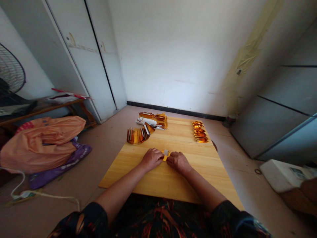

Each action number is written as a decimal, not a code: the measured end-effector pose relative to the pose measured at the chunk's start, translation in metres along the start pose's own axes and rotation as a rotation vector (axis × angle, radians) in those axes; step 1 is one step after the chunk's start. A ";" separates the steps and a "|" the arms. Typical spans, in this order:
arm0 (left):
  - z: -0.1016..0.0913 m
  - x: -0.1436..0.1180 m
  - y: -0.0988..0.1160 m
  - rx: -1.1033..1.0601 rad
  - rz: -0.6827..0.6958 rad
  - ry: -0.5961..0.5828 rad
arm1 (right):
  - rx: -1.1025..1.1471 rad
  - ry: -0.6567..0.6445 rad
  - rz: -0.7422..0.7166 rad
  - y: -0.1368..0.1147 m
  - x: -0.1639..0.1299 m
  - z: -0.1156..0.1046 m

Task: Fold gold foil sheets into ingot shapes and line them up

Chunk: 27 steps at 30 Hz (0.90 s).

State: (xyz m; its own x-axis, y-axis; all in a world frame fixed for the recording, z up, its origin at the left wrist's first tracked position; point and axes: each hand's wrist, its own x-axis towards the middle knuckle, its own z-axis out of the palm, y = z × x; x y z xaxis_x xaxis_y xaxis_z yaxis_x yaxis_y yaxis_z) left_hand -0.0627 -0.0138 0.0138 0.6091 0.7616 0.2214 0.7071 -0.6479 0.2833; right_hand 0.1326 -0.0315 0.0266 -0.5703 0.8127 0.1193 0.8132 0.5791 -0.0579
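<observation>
A low wooden board [173, 178] lies on the floor in front of the seated person and serves as the work surface, so everything on it sits within arm's reach. To the left, off the board, an orange bag [42, 142] slumps over a purple one [61, 165], with a fan [11, 71] cut off by the frame edge behind them; at the right edge a white box [282, 175] is only partly in view. On the board's far left a curved fan of gold sheets [137, 135] stands on edge, likely spread that way so single sheets peel off easily, with a loose pile of gold and white paper [153, 120] just behind it. At the far right, well apart from these, a neat row of folded gold pieces [200, 131] lies in line, apparently set aside as finished. Near the middle, the left hand [151, 158] and right hand [178, 162] meet knuckles-up, fingers curled narrow and pinching a small gold slip [165, 154] between them, pressed flat against the board. Most of the slip is hidden under the fingers; only a yellow corner and a pale patch show, so its fold cannot be made out.
</observation>
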 end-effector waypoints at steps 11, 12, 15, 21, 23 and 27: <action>0.001 0.003 -0.007 0.101 0.101 0.035 | -0.066 -0.006 -0.072 -0.003 0.009 -0.004; 0.002 0.003 -0.008 0.122 0.109 0.043 | -0.071 0.001 -0.057 -0.004 0.007 -0.002; 0.005 0.003 -0.010 0.169 0.121 0.075 | -0.035 0.053 0.033 -0.004 0.003 0.005; 0.015 0.006 -0.011 0.118 0.078 0.194 | 0.199 0.125 0.270 -0.003 -0.001 0.015; 0.017 0.007 -0.010 0.048 0.029 0.247 | 0.275 0.122 0.333 -0.003 0.000 0.015; 0.018 0.015 -0.007 -0.094 -0.131 0.269 | 0.348 0.110 0.437 -0.006 0.004 0.011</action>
State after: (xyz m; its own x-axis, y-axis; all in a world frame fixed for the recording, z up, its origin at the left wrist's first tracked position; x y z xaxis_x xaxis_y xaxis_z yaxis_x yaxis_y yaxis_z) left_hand -0.0519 0.0014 -0.0017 0.3894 0.8233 0.4130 0.7291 -0.5495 0.4080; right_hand 0.1244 -0.0309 0.0164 -0.1588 0.9809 0.1120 0.8741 0.1925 -0.4460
